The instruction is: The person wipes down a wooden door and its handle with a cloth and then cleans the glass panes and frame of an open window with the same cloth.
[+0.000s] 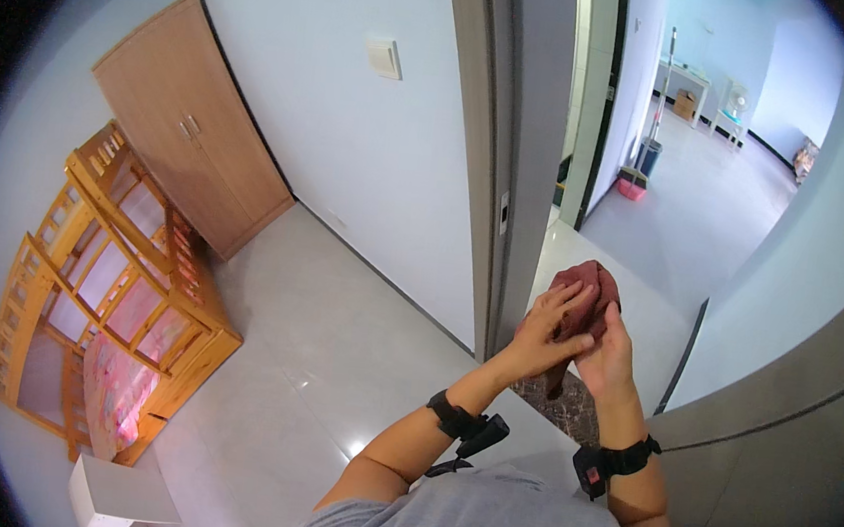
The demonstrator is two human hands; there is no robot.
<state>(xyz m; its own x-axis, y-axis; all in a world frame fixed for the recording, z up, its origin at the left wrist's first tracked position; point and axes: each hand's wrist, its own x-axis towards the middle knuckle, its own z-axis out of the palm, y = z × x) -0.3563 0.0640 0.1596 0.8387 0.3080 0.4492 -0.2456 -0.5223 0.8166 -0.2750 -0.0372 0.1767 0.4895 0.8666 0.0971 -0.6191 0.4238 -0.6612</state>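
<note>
A reddish-brown cloth [588, 278] is bunched up between my two hands, held out in front of me at the doorway. My left hand [548, 327] lies over its near left side, fingers spread across the fabric and thumb pointing right. From the right, my right hand [606, 351] supports the cloth with its palm turned up and inward. A darker end of the cloth hangs below my hands, above the brown marbled threshold [567, 412]. Each wrist wears a black strap with a small device.
The door frame [492, 194] stands just left of my hands, the grey door [774, 460] to the right. Through the doorway are a broom and pink dustpan [632, 185], a bin [649, 157] and a fan [737, 101]. A wardrobe [193, 130] and wooden bunk bed [187, 363] stand left.
</note>
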